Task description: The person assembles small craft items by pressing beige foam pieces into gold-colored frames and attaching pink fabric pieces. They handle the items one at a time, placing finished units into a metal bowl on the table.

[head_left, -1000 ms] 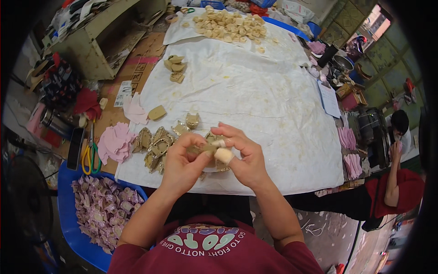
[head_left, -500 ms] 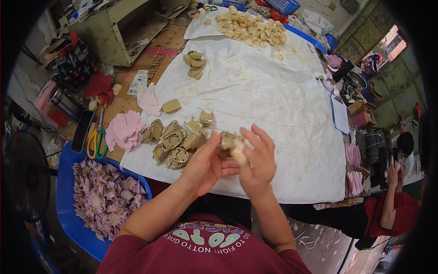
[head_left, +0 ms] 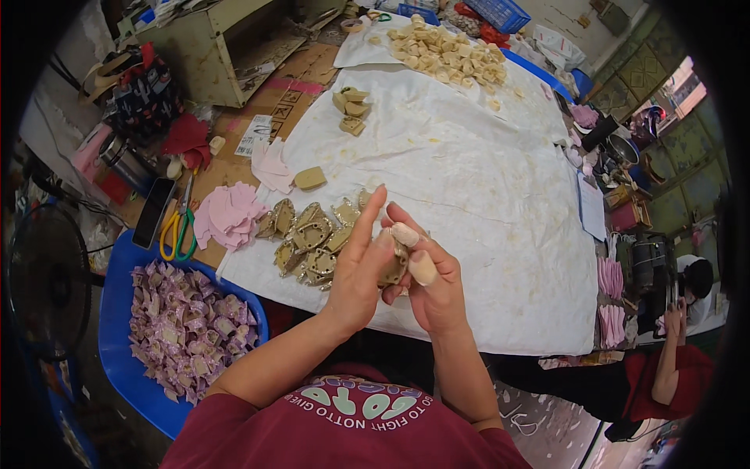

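Over the near part of the white cloth, my left hand (head_left: 357, 277) and my right hand (head_left: 440, 293) close around a small olive-tan piece (head_left: 393, 268). My fingers partly cover it. Pale finger covers sit on the right thumb and a right fingertip. Just left of my left hand lies a pile of similar olive-tan pieces (head_left: 312, 233) with shiny trimmed edges. One plain tan piece (head_left: 310, 178) rests beyond that pile, beside pink fabric cutouts (head_left: 273, 166). Farther back sits a small stack of plain tan pieces (head_left: 351, 105).
A blue tub (head_left: 117, 356) holds many purple-wrapped pieces at lower left. Scissors (head_left: 179, 230), a phone (head_left: 154, 213) and a pink fabric stack (head_left: 228, 215) lie along the left. Cream pieces (head_left: 453, 55) are heaped at the far end. Another person (head_left: 664, 367) works at right.
My right hand has moved in, and its fingers now close on the piece beside my left hand. The view has shifted slightly, so the table appears moved to the right.
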`<control>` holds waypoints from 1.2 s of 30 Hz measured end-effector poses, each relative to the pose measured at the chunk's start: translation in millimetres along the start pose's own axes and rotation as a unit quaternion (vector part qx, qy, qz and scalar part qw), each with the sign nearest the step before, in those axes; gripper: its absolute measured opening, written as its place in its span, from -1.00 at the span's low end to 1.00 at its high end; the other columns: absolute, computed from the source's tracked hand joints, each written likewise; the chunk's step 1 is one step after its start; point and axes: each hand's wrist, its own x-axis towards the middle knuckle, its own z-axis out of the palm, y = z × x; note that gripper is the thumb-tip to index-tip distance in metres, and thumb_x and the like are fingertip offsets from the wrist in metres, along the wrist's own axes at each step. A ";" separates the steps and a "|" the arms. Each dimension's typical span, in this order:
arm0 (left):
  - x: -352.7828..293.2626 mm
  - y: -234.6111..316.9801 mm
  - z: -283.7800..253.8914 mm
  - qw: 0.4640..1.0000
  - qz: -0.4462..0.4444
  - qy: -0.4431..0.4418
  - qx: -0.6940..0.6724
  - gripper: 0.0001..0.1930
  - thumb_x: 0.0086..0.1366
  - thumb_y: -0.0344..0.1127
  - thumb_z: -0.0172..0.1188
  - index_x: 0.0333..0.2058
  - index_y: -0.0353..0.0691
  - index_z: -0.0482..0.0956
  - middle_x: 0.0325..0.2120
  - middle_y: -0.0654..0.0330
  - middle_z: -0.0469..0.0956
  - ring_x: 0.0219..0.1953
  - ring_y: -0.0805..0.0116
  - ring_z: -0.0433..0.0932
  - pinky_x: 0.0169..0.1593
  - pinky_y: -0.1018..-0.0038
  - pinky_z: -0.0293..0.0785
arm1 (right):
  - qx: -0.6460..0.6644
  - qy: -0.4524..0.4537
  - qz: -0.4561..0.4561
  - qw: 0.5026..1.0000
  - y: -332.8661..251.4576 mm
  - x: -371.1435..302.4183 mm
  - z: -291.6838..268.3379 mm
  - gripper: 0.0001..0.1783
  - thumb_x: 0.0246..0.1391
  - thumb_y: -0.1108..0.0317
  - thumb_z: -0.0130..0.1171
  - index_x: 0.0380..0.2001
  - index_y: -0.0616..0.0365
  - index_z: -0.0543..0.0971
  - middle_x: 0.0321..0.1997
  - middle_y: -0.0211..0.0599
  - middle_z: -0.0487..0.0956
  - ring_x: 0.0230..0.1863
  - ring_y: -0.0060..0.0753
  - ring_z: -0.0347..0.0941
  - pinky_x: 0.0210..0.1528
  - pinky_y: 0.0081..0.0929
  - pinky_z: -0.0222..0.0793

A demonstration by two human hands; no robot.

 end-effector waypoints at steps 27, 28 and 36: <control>10.5 2.3 -23.9 0.978 -0.107 -0.167 -0.062 -0.19 0.37 -0.11 0.01 0.37 0.08 -0.37 0.10 0.17 0.29 0.00 0.34 0.44 -0.05 0.42 0.44 | -0.219 0.009 -0.039 0.975 -2.6 4.3 -11.3 -0.23 -0.18 0.48 0.38 0.19 0.14 0.36 0.32 -0.24 0.28 0.17 -0.48 0.31 0.12 -0.52 0.30; 10.7 1.0 -24.0 0.977 -0.105 -0.173 -0.074 -0.18 0.37 -0.12 0.02 0.37 0.11 -0.38 0.06 0.17 0.32 -0.03 0.36 0.44 -0.07 0.43 0.43 | -0.216 0.009 -0.037 0.976 -3.1 3.6 -11.2 -0.24 -0.18 0.48 0.38 0.18 0.14 0.37 0.32 -0.24 0.28 0.17 -0.48 0.31 0.11 -0.53 0.31; 4.5 1.2 -24.0 0.962 -0.096 -0.178 -0.182 -0.12 0.33 -0.20 0.11 0.37 0.20 -0.39 -0.10 0.23 0.46 -0.26 0.53 0.45 -0.23 0.63 0.33 | -0.125 -0.065 -0.056 0.988 -14.9 5.9 -12.2 -0.19 -0.25 0.57 0.37 0.18 0.21 0.35 0.35 -0.14 0.23 0.14 -0.44 0.37 -0.20 -0.67 0.45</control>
